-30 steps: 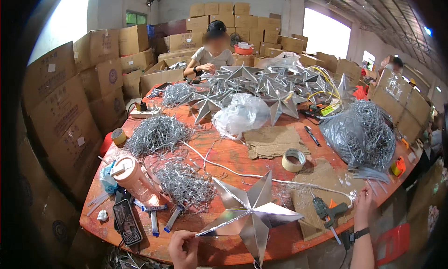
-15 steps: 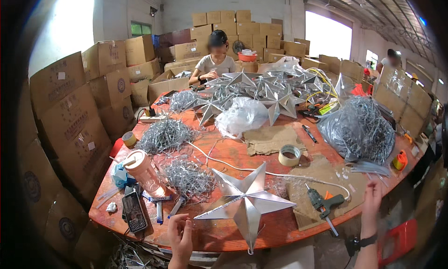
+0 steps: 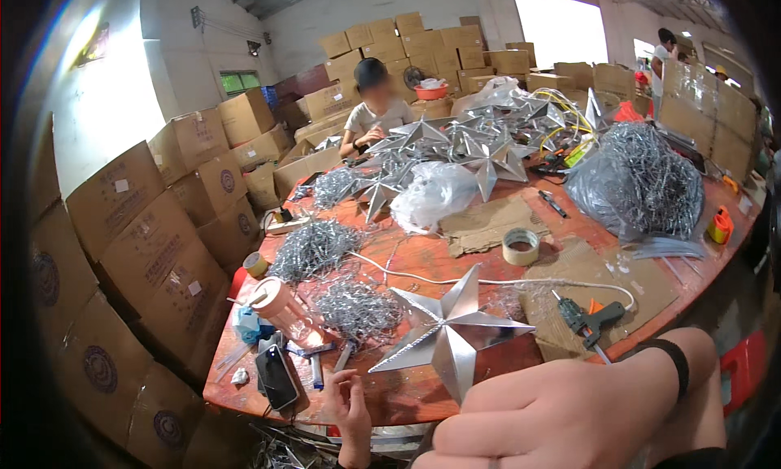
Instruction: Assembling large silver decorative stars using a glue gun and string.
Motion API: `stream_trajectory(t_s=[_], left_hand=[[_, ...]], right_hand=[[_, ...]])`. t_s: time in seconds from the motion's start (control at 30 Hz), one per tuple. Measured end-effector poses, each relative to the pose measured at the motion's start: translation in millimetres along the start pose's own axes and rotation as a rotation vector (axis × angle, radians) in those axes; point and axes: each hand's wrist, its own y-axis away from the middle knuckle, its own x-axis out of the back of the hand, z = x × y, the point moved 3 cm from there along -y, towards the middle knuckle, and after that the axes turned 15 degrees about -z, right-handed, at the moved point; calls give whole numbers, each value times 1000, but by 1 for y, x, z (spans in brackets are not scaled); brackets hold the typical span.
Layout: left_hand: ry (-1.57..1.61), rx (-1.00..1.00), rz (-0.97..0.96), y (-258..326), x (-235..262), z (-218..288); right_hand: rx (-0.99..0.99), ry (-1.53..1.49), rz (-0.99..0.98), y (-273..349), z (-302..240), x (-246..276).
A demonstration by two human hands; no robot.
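A silver star [image 3: 447, 327] with folded metallic points lies on the near part of the red-orange table. My left hand [image 3: 351, 408] is just left of its lower point, at the table's front edge; its fingers are loosely bent and apart, with nothing between them. Very close to the camera, my right hand [image 3: 561, 408] covers the lower right and hides the tip of the star's lower point. Its back shows, and the fingertips are hidden. Right of the star, a dark green glue gun [image 3: 592, 321] rests on a cardboard sheet [image 3: 561, 286], its white cord running behind the star.
Tinsel heaps [image 3: 358, 306], a pink tumbler [image 3: 286, 310] and a phone [image 3: 277, 378] lie on the left. Behind are a tape roll [image 3: 521, 247], a plastic bag [image 3: 435, 196] and several stars. A tinsel-filled bag [image 3: 643, 184] stands far right. A person [image 3: 378, 107] sits opposite.
My right hand has come up and inward from the table's right side, close to the camera. The view has shifted and tilted. My left hand stays near the star, which lies where it was.
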Motion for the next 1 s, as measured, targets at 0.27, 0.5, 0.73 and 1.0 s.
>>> stream_trajectory(t_s=[0.27, 0.5, 0.73, 1.0], left_hand=[[1, -48, -19, -2, -3, 8], [72, -92, 60, 3, 2, 2], [248, -228, 30, -3, 2, 2], [289, -379, 14, 12, 4, 4]], right_hand=[[210, -18, -527, 8, 9, 35], [-954, 13, 71, 118, -17, 38], [-1534, 341, -68, 173, -111, 36], [-1525, 499, 123, 178, -160, 48]])
